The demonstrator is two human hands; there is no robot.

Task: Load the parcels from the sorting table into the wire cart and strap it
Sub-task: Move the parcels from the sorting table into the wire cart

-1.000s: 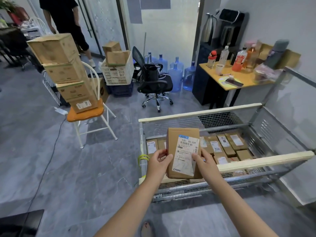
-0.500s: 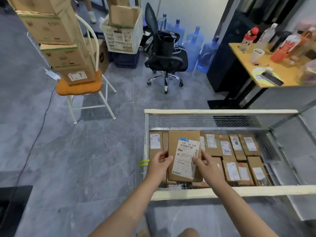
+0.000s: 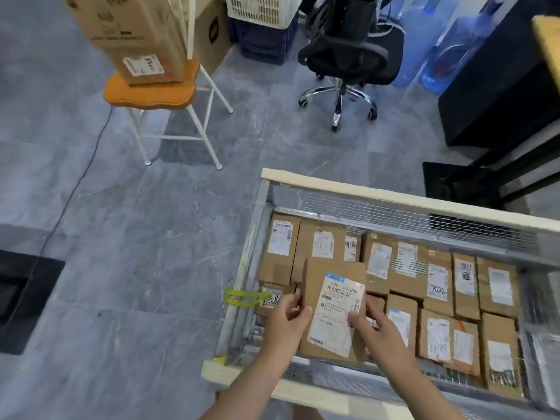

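I hold a flat brown cardboard parcel with a white shipping label over the near left corner of the wire cart. My left hand grips its left edge, thumb on top. My right hand grips its right edge, thumb on the label. Several labelled brown parcels lie flat side by side on the cart floor under and beyond it. A yellow strap is looped on the cart's left side rail.
A white chair with an orange seat carries stacked cardboard boxes at the back left. A black office chair stands behind the cart, water jugs and a black cabinet to the right. Grey tiled floor lies left of the cart.
My view tilted down and moved closer to the cart. Both hands lowered the parcel further into the cart, over its near left corner.
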